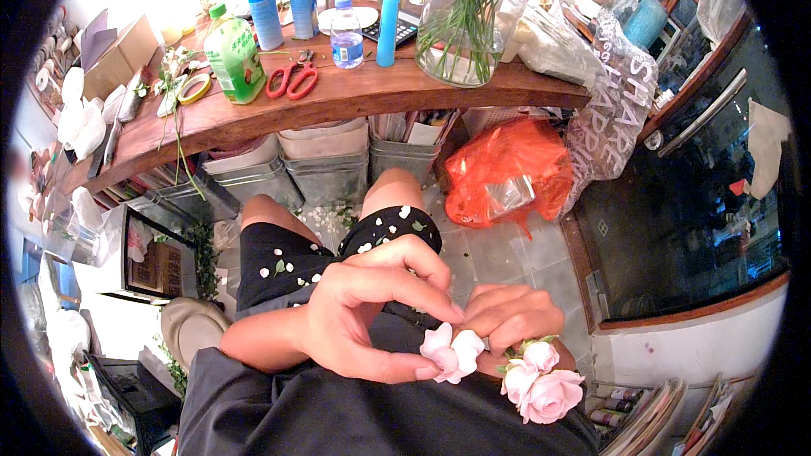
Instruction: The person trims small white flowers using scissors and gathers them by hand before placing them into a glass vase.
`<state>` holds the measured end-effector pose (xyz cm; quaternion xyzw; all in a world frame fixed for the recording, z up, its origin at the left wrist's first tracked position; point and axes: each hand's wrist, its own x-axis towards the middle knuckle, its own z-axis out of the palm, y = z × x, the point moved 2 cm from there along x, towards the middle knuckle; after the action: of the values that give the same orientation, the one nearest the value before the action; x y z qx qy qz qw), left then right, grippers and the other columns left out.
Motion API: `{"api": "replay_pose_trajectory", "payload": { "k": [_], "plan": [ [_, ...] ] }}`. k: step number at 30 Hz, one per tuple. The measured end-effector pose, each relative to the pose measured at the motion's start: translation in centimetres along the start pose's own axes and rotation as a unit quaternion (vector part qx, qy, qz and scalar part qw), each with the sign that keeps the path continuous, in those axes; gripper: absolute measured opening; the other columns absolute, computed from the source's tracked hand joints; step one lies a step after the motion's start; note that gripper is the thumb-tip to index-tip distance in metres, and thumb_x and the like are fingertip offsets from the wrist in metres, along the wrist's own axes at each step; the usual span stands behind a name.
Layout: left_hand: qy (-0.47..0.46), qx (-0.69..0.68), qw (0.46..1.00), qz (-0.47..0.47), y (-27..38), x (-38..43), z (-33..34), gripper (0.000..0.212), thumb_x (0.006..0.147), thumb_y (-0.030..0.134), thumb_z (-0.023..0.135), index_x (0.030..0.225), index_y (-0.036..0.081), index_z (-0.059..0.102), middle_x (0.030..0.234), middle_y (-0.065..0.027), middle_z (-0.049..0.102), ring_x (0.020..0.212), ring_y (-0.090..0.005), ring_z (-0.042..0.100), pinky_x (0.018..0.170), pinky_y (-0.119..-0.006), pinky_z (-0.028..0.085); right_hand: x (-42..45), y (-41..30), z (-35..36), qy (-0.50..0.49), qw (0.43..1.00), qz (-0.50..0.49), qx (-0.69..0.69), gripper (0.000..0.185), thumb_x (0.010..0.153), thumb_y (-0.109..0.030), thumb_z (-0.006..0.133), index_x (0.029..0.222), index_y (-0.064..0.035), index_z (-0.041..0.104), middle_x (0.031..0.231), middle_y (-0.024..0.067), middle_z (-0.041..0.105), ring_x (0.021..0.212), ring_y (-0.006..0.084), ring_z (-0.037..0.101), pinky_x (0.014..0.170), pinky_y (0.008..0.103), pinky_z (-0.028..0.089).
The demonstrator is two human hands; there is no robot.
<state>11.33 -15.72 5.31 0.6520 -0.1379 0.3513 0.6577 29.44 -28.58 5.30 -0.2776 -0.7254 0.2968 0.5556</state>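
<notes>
Low in front of my dark apron, my left hand curves its thumb and forefinger around an opened pale pink bloom. The thumb tip touches its petals. Close beside it, my right hand is curled with bent fingers. A small cluster of pink roses with green sepals sticks out from the lower side of that hand; its stems are hidden by the fingers. Loose petals and bits of leaf lie on the tiled floor beyond my knees.
On the wooden table stand red-handled scissors, a green bottle, a water bottle, blue spray cans and a glass vase of stems. Below are metal bins and a red plastic bag. A glass door is at right.
</notes>
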Motion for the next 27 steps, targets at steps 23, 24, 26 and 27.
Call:
{"api": "replay_pose_trajectory", "payload": {
  "k": [23, 24, 26, 27],
  "plan": [
    [0.017, 0.088, 0.996, -0.003, -0.29, -0.06, 0.03, 0.027, 0.076, -0.001, 0.085, 0.102, -0.001, 0.078, 0.101, -0.0122, 0.064, 0.089, -0.0216, 0.063, 0.081, -0.032, 0.05, -0.23, 0.3, 0.39, 0.054, 0.998, 0.006, 0.007, 0.03, 0.083, -0.004, 0.085, 0.088, -0.0096, 0.056, 0.093, 0.0164, 0.078, 0.064, 0.0258, 0.069, 0.055, 0.0372, 0.051],
    [0.016, 0.066, 0.997, -0.024, -0.32, -0.02, 0.05, 0.028, 0.076, -0.002, 0.085, 0.103, -0.001, 0.078, 0.102, -0.0124, 0.064, 0.09, -0.0212, 0.063, 0.082, -0.032, 0.05, -0.26, 0.43, 0.57, 0.067, 0.998, -0.01, 0.008, 0.03, 0.082, -0.004, 0.086, 0.088, -0.0096, 0.056, 0.09, 0.0162, 0.078, 0.063, 0.0253, 0.069, 0.055, 0.0368, 0.05],
    [0.015, 0.044, 0.998, -0.044, -0.25, 0.11, 0.1, 0.028, 0.076, -0.002, 0.085, 0.104, -0.002, 0.078, 0.103, -0.0125, 0.064, 0.092, -0.0207, 0.063, 0.083, -0.031, 0.05, -0.11, 0.3, 0.54, 0.065, 0.998, -0.017, 0.005, 0.03, 0.082, -0.004, 0.086, 0.087, -0.0094, 0.056, 0.09, 0.0158, 0.078, 0.063, 0.0251, 0.07, 0.055, 0.0365, 0.05],
    [0.014, 0.027, 0.998, -0.057, -0.32, 0.15, 0.11, 0.029, 0.077, -0.003, 0.086, 0.105, -0.001, 0.078, 0.104, -0.0125, 0.064, 0.093, -0.0206, 0.063, 0.085, -0.031, 0.049, -0.12, 0.35, 0.52, 0.063, 0.998, -0.025, 0.004, 0.03, 0.081, -0.004, 0.086, 0.087, -0.0093, 0.057, 0.09, 0.0155, 0.078, 0.063, 0.0248, 0.07, 0.055, 0.0362, 0.05]
  ]
}}
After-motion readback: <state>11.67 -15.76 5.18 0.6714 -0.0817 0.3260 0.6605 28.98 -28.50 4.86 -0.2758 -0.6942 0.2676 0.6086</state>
